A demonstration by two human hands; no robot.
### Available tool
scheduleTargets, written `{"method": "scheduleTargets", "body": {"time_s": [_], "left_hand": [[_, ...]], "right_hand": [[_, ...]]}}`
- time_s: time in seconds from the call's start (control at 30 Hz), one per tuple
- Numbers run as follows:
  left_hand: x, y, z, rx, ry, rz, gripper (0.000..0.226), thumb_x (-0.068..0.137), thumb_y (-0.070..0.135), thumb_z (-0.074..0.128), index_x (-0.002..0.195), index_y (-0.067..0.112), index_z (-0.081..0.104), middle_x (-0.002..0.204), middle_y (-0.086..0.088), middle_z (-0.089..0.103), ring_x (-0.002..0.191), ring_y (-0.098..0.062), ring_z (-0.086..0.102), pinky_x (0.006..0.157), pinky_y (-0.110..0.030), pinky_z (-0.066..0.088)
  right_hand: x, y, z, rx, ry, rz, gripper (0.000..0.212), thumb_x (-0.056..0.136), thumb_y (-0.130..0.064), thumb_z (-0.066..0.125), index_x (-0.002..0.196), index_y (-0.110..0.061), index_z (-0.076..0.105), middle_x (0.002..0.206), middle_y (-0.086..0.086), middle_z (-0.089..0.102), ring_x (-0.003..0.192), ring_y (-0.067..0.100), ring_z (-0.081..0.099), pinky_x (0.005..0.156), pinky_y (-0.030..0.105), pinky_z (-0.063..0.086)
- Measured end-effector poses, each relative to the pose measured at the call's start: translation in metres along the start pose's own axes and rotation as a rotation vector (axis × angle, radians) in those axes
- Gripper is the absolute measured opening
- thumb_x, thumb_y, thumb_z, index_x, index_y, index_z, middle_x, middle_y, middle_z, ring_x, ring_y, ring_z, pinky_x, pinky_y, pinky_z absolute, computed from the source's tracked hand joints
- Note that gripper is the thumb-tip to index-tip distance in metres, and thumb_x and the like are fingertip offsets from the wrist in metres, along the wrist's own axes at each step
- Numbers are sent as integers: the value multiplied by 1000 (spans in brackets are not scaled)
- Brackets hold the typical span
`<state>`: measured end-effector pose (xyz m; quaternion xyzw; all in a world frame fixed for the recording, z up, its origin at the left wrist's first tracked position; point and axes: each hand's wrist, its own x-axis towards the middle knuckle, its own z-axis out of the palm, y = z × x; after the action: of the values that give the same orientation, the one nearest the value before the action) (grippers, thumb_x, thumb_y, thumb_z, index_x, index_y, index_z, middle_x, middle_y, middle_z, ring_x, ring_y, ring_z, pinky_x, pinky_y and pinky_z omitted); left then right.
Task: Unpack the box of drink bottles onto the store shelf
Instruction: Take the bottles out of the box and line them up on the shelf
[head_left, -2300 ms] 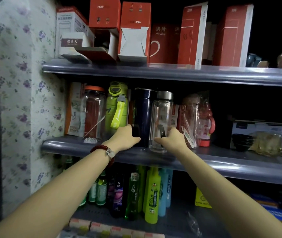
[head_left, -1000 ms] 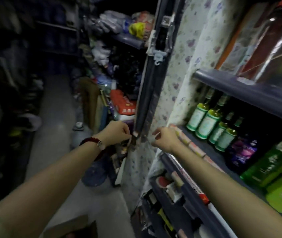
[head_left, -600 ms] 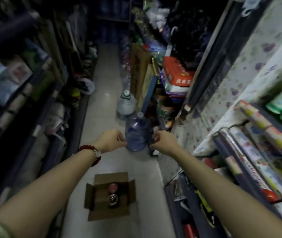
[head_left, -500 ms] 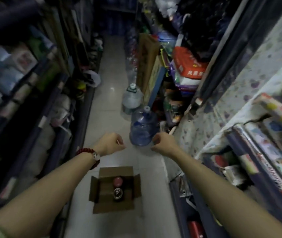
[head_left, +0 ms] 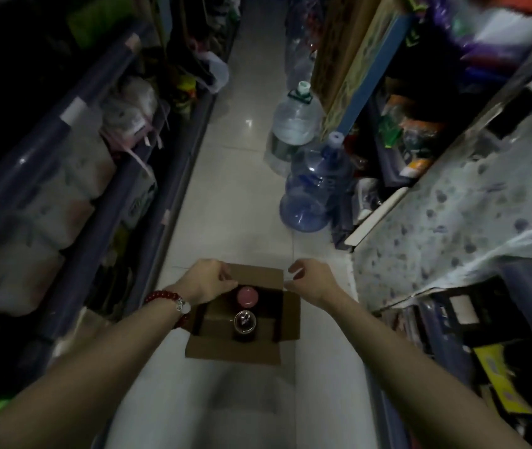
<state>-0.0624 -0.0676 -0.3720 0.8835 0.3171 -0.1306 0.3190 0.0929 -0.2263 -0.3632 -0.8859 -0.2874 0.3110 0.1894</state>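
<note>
An open cardboard box (head_left: 235, 353) sits on the pale aisle floor below me. Two bottles stand inside it: one with a pink cap (head_left: 247, 295) at the far side and one with a shiny metal cap (head_left: 244, 320) nearer me. My left hand (head_left: 204, 280), with a red bead bracelet on the wrist, hovers over the box's far left corner, fingers loosely curled and holding nothing. My right hand (head_left: 313, 281) hangs over the far right flap, fingers also curled and empty. The store shelf with the placed bottles is out of view.
Two large water jugs, one blue (head_left: 314, 189) and one clear (head_left: 293, 121), stand on the floor ahead at the right. Shelving with goods lines the left (head_left: 102, 170) and right (head_left: 452, 222) of the narrow aisle.
My view swung from the shelf down to the aisle floor. Both empty hands came down from the shelved bottles to just above the open box.
</note>
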Motion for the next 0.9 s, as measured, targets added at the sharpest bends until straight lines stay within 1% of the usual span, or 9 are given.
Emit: {"method": "scheduleTargets", "body": {"time_s": [0.03,0.1,0.17,0.3,0.47,0.6,0.7,0.8,0.9], "left_hand": [[11,-11,18,-1,-6,-1,27,90,35,59,101,13,68,98,-1,66,83,-10,54,71,-19,39],[35,-35,54,-4,-10,-3,23,90,35,58,89,13,67,87,0,64,78,-13,56,67,-21,40],[61,-60,89,-21,-2,6,25,90,35,58,98,14,67,91,0,65,80,-13,58,68,-21,41],[110,-99,150,-14,-8,43,32,91,39,55,112,17,64,104,-2,68,87,-13,60,73,-22,43],[159,-133,208,-57,42,120,35,93,38,53,120,17,59,111,-3,66,96,-19,63,83,-31,52],[188,-151,236,-116,123,255,39,92,35,55,126,16,56,124,-1,58,113,-16,54,93,-23,40],[204,-154,248,-204,154,291,47,93,38,52,135,18,47,137,2,49,125,-15,46,99,-22,34],[216,-153,258,-269,138,326,48,95,39,47,141,26,39,149,4,35,135,-15,35,104,-26,28],[226,-152,270,-337,94,395,45,97,39,43,141,34,38,153,4,30,139,-16,31,114,-38,28]], "right_hand": [[10,12,20,8,-5,3,35,82,-20,70,114,-8,62,111,11,65,101,25,63,87,36,55],[31,35,59,17,-12,-4,34,82,-20,70,112,-7,63,108,11,67,95,23,63,74,27,54],[51,59,99,25,-30,-10,38,83,-22,70,117,-6,62,114,11,66,97,22,62,69,21,45],[85,103,176,44,-70,4,45,86,-28,68,125,-8,56,124,9,61,110,22,59,78,21,41],[121,139,250,110,-23,-5,45,86,-32,69,124,-11,56,123,6,61,109,18,58,83,21,45],[142,152,286,135,16,-61,49,82,-37,72,124,-16,54,123,3,56,108,15,54,87,22,44],[149,157,306,188,46,-119,59,78,-41,73,129,-23,49,124,-1,50,110,11,50,92,21,42],[151,161,324,276,115,-157,64,75,-45,74,129,-28,44,126,-7,49,113,7,49,92,16,39],[150,164,339,343,170,-167,76,69,-60,70,133,-31,41,130,-11,47,118,5,48,100,22,43]]}}
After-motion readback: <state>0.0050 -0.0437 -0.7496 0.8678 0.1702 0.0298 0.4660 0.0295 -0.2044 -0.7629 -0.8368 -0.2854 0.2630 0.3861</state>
